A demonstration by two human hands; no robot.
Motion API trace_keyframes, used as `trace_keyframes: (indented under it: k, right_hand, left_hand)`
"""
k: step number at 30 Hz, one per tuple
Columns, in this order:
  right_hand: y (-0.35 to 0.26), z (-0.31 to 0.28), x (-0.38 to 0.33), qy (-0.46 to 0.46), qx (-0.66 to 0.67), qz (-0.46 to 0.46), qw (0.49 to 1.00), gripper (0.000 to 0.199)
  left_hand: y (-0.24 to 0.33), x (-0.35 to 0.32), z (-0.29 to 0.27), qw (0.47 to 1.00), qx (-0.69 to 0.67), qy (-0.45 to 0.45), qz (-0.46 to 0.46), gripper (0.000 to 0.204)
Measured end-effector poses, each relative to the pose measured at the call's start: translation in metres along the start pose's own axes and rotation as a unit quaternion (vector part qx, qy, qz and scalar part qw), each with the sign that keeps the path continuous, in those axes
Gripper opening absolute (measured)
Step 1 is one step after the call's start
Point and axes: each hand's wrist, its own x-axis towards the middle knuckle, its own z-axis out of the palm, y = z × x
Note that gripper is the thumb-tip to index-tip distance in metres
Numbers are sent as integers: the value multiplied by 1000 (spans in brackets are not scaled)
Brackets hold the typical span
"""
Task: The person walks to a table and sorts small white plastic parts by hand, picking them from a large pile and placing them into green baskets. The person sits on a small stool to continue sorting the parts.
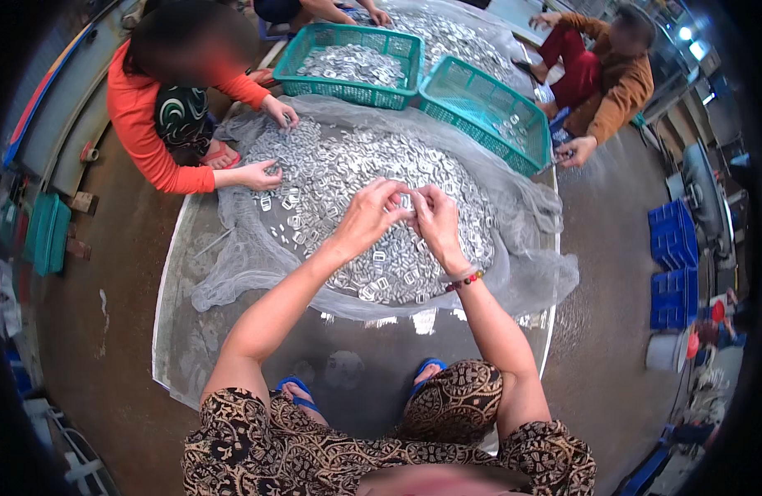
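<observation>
My left hand (371, 217) and my right hand (438, 218) meet over the middle of a wide pile. Both are closed, fingertips pinching a small silver buckle (406, 202) between them. Fingers cover most of this piece. Below lies a heap of silver buckles (381, 263), some with a rectangular frame shape, mixed with small pieces too fine to make out. The heap rests on a pale grey mesh net (240, 269), bunched around its edges. A beaded bracelet (465, 279) circles my right wrist.
A green basket (348, 93) of silver pieces stands beyond the heap, beside another green basket (484, 124) holding only a few. A person in orange (162, 149) reaches in at left; a person in brown (621, 99) sits at right. Blue crates (673, 264) stand farther right.
</observation>
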Motion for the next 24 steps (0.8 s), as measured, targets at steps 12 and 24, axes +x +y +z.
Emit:
trace_keyframes:
  k: [12, 24]
  right_hand:
    - [-14, -5, -3, -81, 122, 42, 988, 18]
    - [44, -68, 51, -378, -100, 267, 881, 15]
  left_hand:
    - [-17, 8, -21, 998, 53, -44, -15, 24]
    - [-77, -3, -53, 931, 220, -246, -155, 40]
